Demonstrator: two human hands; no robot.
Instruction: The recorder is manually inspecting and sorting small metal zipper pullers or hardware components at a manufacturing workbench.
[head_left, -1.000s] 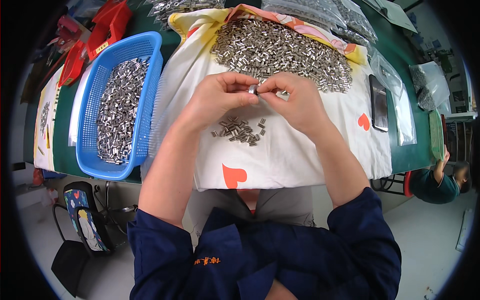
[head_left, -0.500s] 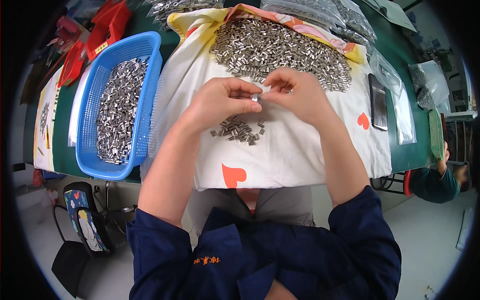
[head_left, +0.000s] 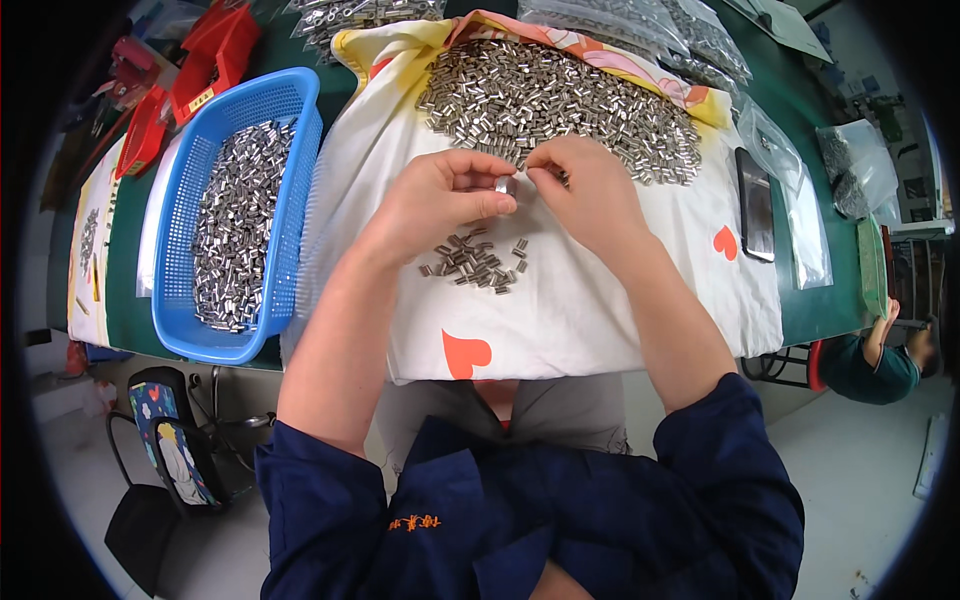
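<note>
Silver glints in our left hand [head_left: 440, 195], thumb and fingers pinching one shiny metal piece [head_left: 505, 186] over the cloth. Our right hand [head_left: 590, 190] is just beside it, fingers curled in, and we can't tell whether those fingertips hold anything. And there's the change: half a second back our right fingertips are close against that piece; now they're apart from it, a little higher, so we judge that the left pinch alone is carrying it.

Below our hands lies a small pile [head_left: 475, 263] of short metal tubes, loose on the white cloth [head_left: 620, 310]. Beyond our fingers spreads the big heap [head_left: 560, 100] of similar bits, backed by the yellow and pink fold. Out left we have a blue basket [head_left: 215, 350] with plenty more inside, red bins [head_left: 215, 55] past it. Out right, a phone [head_left: 756, 205], and farther off, a co-worker [head_left: 865, 370] in green.
</note>
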